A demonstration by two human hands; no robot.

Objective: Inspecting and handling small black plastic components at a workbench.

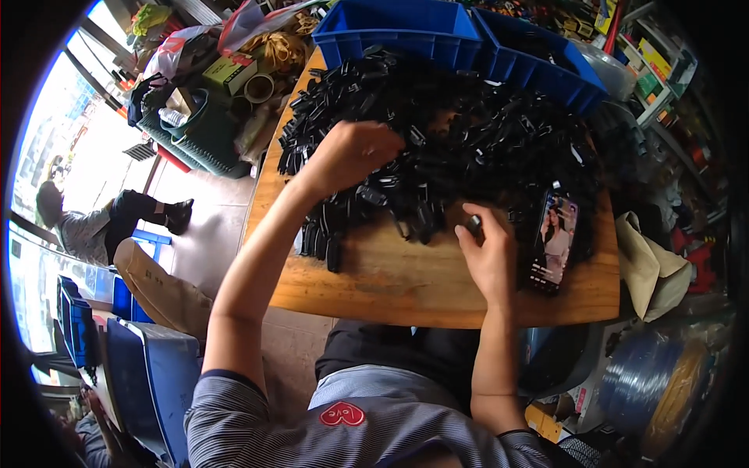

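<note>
Off to the left of the wooden table [367, 277], a person [86, 234] sits low down, and a green basket [199, 136] stands on the floor nearer to the table. Over the left part of the table, the left hand [355, 152] reaches onto a big heap of black pieces [429, 168]. Its fingers are bent and blurry, so I cannot tell if it has hold of one. The heap covers most of the table's far half. A blue bin [398, 35] sits at the table's far edge. Over the table's bare near part, right of the middle, the right hand [493, 253] pinches a small dark piece [474, 224] between thumb and finger, almost closed. Another blue bin [538, 66] sits at the table's far right corner. On the table's right side is a phone [555, 243] with a lit screen. Just right of the table hangs a cream cloth [651, 265].
</note>
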